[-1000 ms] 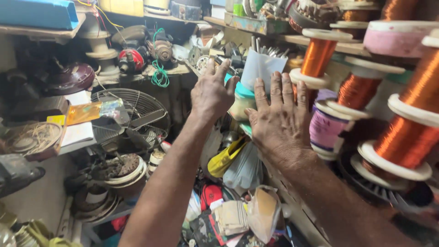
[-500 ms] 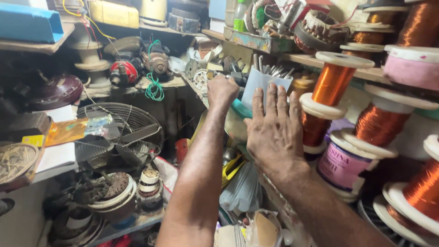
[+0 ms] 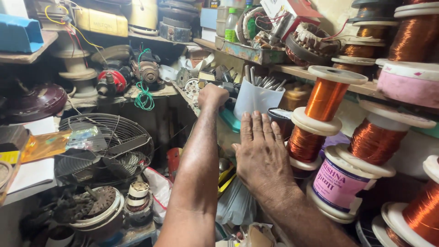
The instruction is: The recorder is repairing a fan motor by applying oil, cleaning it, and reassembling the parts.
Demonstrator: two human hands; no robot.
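Setting: a crowded repair workshop seen from above the person's own arms, with shelves packed on every side.
Left hand [image 3: 212, 96]: reaching far forward, curled into a loose fist at the edge of a cluttered shelf, just left of a white plastic cup [image 3: 256, 100]. What it grips, if anything, cannot be told.
Right hand [image 3: 261, 153]: flat and open, fingers straight and held close together, palm facing away, just below the cup. It holds nothing.
White plastic cup: stands upright on the shelf edge, filled with upright metal tools, between the two hands.
Copper wire spools [image 3: 325, 98]: several large reels of orange-brown wire with white end discs, stacked on the right; the nearest sits just beside the right hand's fingers.
Labelled spool [image 3: 340, 183]: a reel wrapped in a purple paper label, low on the right near the right wrist.
Fan guard [image 3: 103, 148]: a round wire grille with dark blades behind it, lower left, well apart from both hands.
Small motors [image 3: 123, 77]: red and dark units with a green wire coil, on the back shelf to the left.
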